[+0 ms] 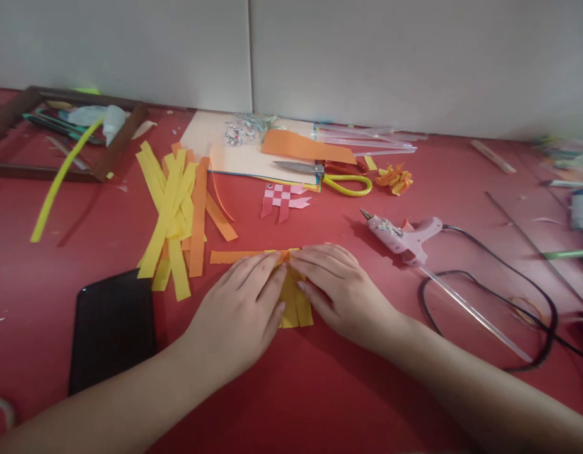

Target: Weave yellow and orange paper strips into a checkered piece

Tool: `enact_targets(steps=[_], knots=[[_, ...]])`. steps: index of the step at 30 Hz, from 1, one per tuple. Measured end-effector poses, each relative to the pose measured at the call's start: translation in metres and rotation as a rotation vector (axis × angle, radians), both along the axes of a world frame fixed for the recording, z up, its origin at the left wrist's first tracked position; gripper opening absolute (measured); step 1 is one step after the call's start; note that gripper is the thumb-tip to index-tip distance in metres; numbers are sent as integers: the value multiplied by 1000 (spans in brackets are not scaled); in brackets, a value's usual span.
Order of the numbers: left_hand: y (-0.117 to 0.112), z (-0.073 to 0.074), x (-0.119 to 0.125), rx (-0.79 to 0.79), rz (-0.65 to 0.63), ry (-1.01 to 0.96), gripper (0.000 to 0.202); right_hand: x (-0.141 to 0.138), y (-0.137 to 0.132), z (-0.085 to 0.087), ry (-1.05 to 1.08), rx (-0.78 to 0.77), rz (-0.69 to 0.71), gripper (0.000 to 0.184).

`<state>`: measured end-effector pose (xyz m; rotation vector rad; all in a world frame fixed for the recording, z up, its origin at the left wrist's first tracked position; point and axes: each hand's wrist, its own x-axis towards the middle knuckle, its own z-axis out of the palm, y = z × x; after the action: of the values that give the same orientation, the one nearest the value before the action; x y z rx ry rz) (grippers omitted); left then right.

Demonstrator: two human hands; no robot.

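Yellow paper strips (295, 306) lie side by side on the red table, their lower ends toward me. An orange paper strip (234, 257) runs crosswise at their upper ends and sticks out to the left. My left hand (246, 296) rests over the left part, fingers stretched out, fingertips at the orange strip and thumb lower down beside the yellow strips. My right hand (341, 284) lies over the right part, fingers extended with their tips on the upper ends. Both hands are open and press on the paper. The hands hide much of where the strips cross.
Loose yellow strips (166, 208) pile up at left, near a black phone (114, 331). Beyond my hands are a checkered paper fish (282, 198) and scissors (343, 180). A pink glue gun (399, 236) with its cord lies right. A brown frame (106, 154) stands far left.
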<state>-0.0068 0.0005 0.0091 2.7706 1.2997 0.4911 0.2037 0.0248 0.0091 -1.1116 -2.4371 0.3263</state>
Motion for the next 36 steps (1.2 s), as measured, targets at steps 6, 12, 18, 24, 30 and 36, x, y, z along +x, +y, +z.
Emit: enact_targets(steps=[6,12,18,24,30,36], knots=[[-1,0,0,17,46,-11,46,-4,3,3,-64,-31,39,36],[0,0,-2,21,60,-1,47,-6,4,5,-92,-21,47,37],[-2,1,-1,7,64,16,48,-5,3,6,-121,-38,43,39],[-2,3,-1,3,57,18,48,-6,2,7,-175,-24,34,41],[-2,3,-2,9,42,11,46,-5,2,6,-199,-23,44,43],[-1,2,-1,-13,47,9,48,-7,4,6,-200,-38,50,47]])
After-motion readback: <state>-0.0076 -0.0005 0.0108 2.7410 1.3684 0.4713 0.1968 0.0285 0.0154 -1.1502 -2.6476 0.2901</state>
